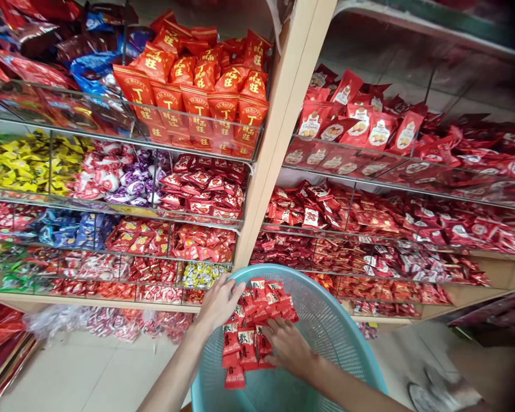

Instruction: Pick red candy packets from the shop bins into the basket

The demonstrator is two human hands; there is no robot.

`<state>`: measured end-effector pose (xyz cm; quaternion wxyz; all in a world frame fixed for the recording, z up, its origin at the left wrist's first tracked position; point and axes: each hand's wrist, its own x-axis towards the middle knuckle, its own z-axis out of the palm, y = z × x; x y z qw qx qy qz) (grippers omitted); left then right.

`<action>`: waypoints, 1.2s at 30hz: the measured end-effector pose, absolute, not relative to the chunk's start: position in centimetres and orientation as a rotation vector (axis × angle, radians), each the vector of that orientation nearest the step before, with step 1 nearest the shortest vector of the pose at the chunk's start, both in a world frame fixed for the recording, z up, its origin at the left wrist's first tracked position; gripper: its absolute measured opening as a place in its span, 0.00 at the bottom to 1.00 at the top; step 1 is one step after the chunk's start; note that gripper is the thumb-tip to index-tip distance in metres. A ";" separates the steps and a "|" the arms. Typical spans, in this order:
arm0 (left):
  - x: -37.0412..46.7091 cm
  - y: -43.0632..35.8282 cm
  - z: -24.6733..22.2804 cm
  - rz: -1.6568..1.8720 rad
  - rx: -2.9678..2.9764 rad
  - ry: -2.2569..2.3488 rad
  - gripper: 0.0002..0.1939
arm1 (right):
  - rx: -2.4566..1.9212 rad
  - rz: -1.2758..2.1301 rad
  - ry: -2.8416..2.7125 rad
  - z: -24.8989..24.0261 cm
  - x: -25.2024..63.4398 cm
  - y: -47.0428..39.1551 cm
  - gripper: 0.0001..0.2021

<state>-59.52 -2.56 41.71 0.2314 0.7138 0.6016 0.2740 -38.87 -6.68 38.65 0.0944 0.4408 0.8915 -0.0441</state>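
A turquoise perforated plastic basket [343, 320] stands in front of me, seen from above. Red candy packets [248, 343] with dark characters on pale patches lie together in its left and middle part. At the left rim is my left hand [218, 302], closed on the edge, thumb toward the inside and fingers toward the outside. Over the packets reaches my right hand [289, 346], its fingers apart and touching the right side of the pile. Its fingertips partly cover some packets, and I see none lifted.
Tiered shelves of wrapped sweets rise behind the basket, split by a pale wooden post [278, 131]. Large red packets [206, 86] fill the upper left bin. Clear plastic bags [124, 323] lie on the floor under the left shelf. Something blurred stands at lower right.
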 end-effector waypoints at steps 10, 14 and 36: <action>-59.5 -2.6 41.8 0.753 1.987 1.645 0.25 | 1.289 0.019 2.760 36.6 -39.0 -7.4 0.21; -59.5 -2.5 41.7 0.755 1.983 1.648 0.24 | 1.278 -0.005 2.767 36.0 -39.4 -7.6 0.17; -59.4 -2.6 41.4 0.691 1.927 1.706 0.27 | 1.618 0.170 3.125 60.0 -37.7 4.9 0.12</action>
